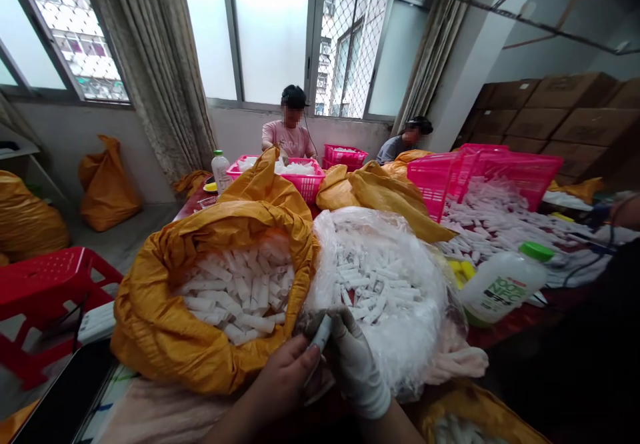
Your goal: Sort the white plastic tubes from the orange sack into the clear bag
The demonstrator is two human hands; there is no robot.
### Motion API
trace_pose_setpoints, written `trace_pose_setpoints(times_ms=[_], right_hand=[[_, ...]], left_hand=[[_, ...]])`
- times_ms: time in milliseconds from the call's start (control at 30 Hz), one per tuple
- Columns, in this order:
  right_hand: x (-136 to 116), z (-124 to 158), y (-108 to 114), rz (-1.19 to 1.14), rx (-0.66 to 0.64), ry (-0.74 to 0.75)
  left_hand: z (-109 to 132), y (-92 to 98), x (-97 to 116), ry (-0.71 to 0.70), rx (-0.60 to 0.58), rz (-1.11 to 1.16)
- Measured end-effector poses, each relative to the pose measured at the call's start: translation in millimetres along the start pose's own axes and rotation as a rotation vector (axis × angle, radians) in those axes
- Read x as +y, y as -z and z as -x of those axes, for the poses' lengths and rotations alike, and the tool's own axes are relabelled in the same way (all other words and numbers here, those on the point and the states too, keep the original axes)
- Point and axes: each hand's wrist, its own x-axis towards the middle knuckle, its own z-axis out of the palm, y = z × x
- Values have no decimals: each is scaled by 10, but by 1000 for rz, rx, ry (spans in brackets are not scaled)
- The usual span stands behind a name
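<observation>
My left hand [285, 372], with no glove, and my right hand [356, 364], in a white glove, pinch a small white tube [321, 333] between them at the bottom centre. To the left of my hands, an orange-yellow plastic sack [165, 324] lies open, full of loose white tubes [240, 291]. A clear plastic bag [395, 297] holding more white tubes [373, 277] sits directly beyond my right hand, and my glove touches its lower edge.
A white bottle with a green cap [505, 291] lies to the right. Pink crates [485, 174] stand behind a spread of white tubes [500, 231]. Two seated people [290, 124] [406, 139] work at the far end. Cardboard boxes [560, 114] are stacked at right, and a red stool [50, 297] stands at left.
</observation>
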Motion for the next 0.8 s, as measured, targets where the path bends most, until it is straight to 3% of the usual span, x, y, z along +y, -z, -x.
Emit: trace_pose_setpoints(times_ms=[100, 167, 267, 467, 533, 700, 800], right_hand=[[30, 87, -2, 19, -36, -11], [49, 133, 29, 142, -55, 26], [76, 171, 139, 326, -72, 80], [185, 240, 440, 468, 60, 124], [184, 263, 487, 423, 104, 117], [-8, 282, 449, 183, 199, 79], [-107, 276, 415, 224, 214, 80]], left_hand=[[58, -86, -92, 141, -150, 430], [80, -139, -124, 132, -168, 498], [76, -167, -119, 58, -61, 292], [30, -167, -37, -110, 74, -576], [6, -195, -13, -110, 59, -635], [-59, -257, 148, -37, -136, -473], [-81, -267, 252, -65, -100, -610]])
